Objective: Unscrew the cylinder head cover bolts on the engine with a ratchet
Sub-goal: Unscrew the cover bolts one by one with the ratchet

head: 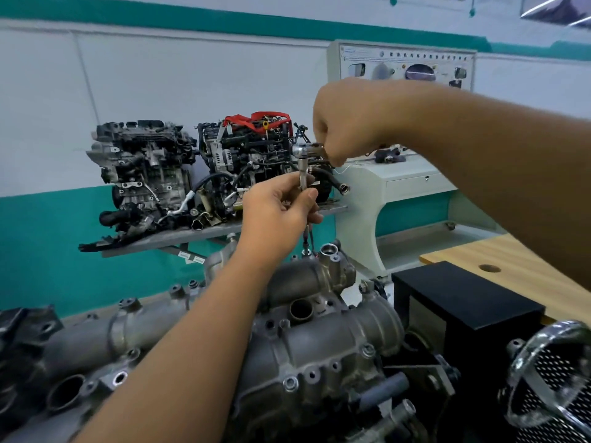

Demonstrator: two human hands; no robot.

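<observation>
The engine [287, 353] fills the near foreground, its grey cast cover [323, 346] facing up with several flanged bolts [290, 383] seated around the edge. A black box [463, 302] stands to the right of the engine, with a wooden table [524, 254] behind it and a chromed mesh guard [556, 375] at the near right. On the far side, a metal shelf [192, 235] against the white and teal wall carries two further engines [144, 174], the right one bearing a red strap [256, 118]. A white trainer panel [403, 63] stands at the far right; its printed labels are too small to read. No brand marking is legible anywhere.

The ratchet [305, 150] is held in the air above the far end of the engine, head to the left, with a long extension [303, 180] hanging vertically from it. The right hand [348, 123] is curled in a fist around the ratchet handle. The left hand [278, 206] pinches the extension between thumb and fingertips, just below the ratchet head. The lower tip of the extension reaches down near the far end of the cover; contact cannot be determined.
</observation>
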